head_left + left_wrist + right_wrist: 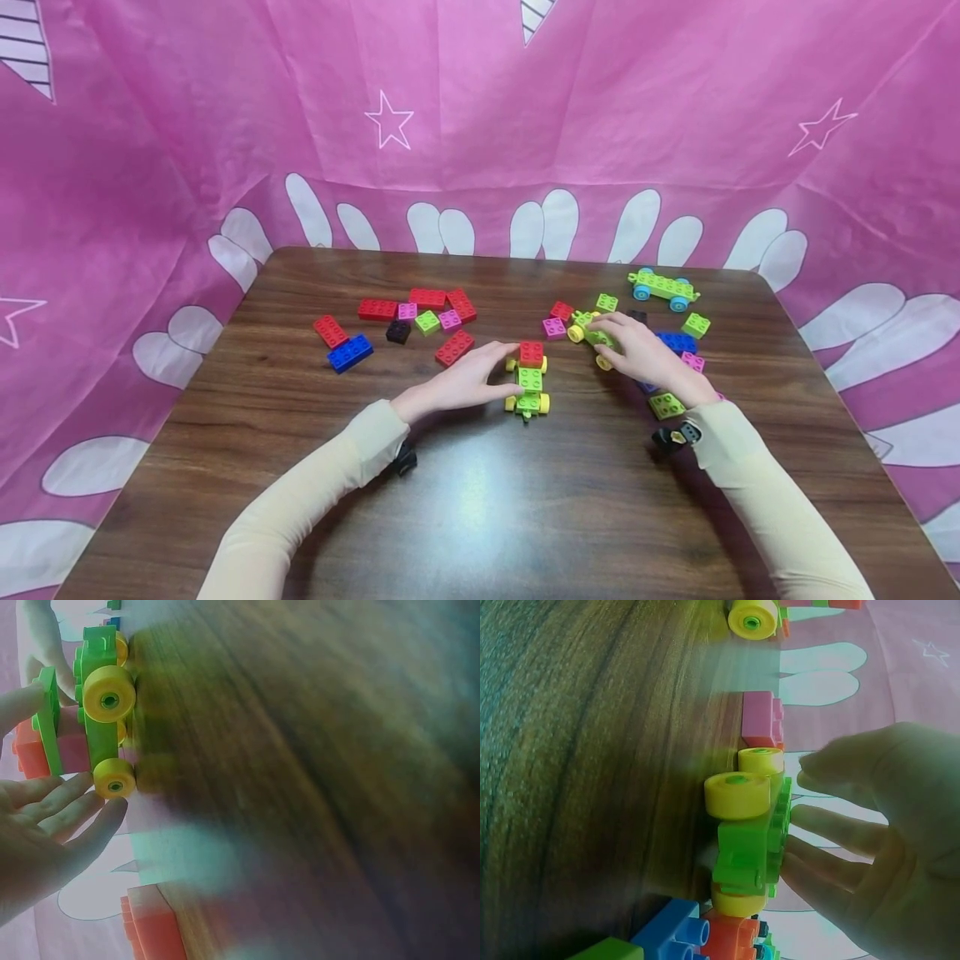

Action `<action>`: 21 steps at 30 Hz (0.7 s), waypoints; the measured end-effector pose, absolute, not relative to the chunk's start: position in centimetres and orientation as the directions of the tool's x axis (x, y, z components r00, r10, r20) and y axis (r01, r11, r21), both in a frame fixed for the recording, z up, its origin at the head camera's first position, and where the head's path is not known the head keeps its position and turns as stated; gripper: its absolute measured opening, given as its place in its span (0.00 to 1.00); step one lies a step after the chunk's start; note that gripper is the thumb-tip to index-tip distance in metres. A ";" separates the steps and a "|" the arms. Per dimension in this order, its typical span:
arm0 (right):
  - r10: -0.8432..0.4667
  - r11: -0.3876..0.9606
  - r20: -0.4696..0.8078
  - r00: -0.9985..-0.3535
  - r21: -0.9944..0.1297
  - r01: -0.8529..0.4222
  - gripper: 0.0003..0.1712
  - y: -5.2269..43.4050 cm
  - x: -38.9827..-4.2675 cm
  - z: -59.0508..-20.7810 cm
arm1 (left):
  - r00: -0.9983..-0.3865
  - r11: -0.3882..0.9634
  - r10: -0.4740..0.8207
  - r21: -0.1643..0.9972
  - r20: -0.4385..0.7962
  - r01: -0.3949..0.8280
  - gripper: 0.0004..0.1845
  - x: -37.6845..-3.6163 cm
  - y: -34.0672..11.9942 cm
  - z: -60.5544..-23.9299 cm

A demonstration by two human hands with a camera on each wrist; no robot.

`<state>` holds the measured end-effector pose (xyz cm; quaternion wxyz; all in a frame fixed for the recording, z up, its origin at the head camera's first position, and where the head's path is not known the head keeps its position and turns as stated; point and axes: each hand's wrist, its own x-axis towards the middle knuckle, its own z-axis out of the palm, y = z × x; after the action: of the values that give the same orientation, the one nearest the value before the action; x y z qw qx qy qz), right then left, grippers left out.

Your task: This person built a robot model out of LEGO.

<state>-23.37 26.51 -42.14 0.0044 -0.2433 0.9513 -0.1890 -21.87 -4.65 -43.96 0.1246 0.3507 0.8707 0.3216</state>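
On the dark wood-grain table (pixel 480 517), near the person, a lime green square plastic brick (pixel 666 405) lies just beside the right wrist. Further out, a blue rectangular brick (pixel 678 342) and a small pink brick (pixel 693 362) sit close behind the right hand. To the left lies a scatter of red, pink, green, black and blue bricks, among them a blue rectangular brick (pixel 349 352) and a red rectangular brick (pixel 454 347) just beyond the left fingertips. At the far right stands a green wheeled chassis with blue wheels (pixel 663 287), well apart from both hands.

The left hand (pixel 461 385) lies with fingers extended, fingertips touching the green wheeled cart with yellow wheels, topped by a red brick (pixel 529 380), at the table's middle. The right hand (pixel 637 350) rests with relaxed, slightly spread fingers against a second green chassis with yellow wheels (pixel 591 333), touching its top without closing round it.
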 end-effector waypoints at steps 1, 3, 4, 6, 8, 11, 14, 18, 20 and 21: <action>-0.468 0.808 0.083 -0.880 -0.362 -0.464 0.20 26.5 -23.3 -42.1 | -0.723 0.547 0.691 0.647 0.009 0.531 0.41 -21.9 -4.6 -44.0; -0.476 0.804 0.082 -0.876 -0.362 -0.471 0.19 26.5 -23.3 -42.1 | -0.723 0.546 0.691 0.649 0.009 0.530 0.41 -21.8 -4.7 -44.0; -0.480 0.802 0.083 -0.873 -0.363 -0.475 0.19 26.6 -23.3 -42.1 | -0.724 0.547 0.690 0.650 0.006 0.527 0.41 -21.8 -4.7 -44.0; -0.486 0.797 0.085 -0.870 -0.365 -0.481 0.19 26.6 -23.2 -42.0 | -0.724 0.548 0.690 0.652 0.003 0.525 0.41 -21.9 -4.7 -44.1; -0.493 0.791 0.095 -0.865 -0.365 -0.491 0.19 26.7 -23.1 -41.9 | -0.723 0.545 0.691 0.655 0.003 0.523 0.41 -21.9 -4.7 -44.0; -0.498 0.784 0.108 -0.860 -0.368 -0.500 0.19 26.8 -22.9 -41.8 | -0.721 0.541 0.693 0.659 0.005 0.523 0.41 -22.0 -4.7 -44.0; -0.497 0.784 0.108 -0.861 -0.370 -0.499 0.19 26.9 -22.8 -41.8 | -0.722 0.540 0.691 0.659 0.007 0.523 0.41 -22.1 -4.7 -43.9; -0.491 0.790 0.100 -0.866 -0.367 -0.490 0.21 27.0 -22.7 -42.0 | -0.724 0.543 0.689 0.658 0.006 0.522 0.41 -22.1 -4.7 -43.7; -0.487 0.792 0.104 -0.867 -0.366 -0.489 0.22 27.0 -22.7 -42.0 | -0.725 0.543 0.689 0.658 0.007 0.522 0.42 -22.1 -4.7 -43.7; -0.486 0.792 0.107 -0.868 -0.366 -0.489 0.22 27.1 -22.7 -42.1 | -0.725 0.543 0.689 0.658 0.007 0.522 0.42 -22.1 -4.7 -43.7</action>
<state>-22.69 27.06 -42.07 -0.0036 -0.2573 0.9466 -0.1942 -22.11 -4.72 -43.65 0.1274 0.3481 0.8690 0.3278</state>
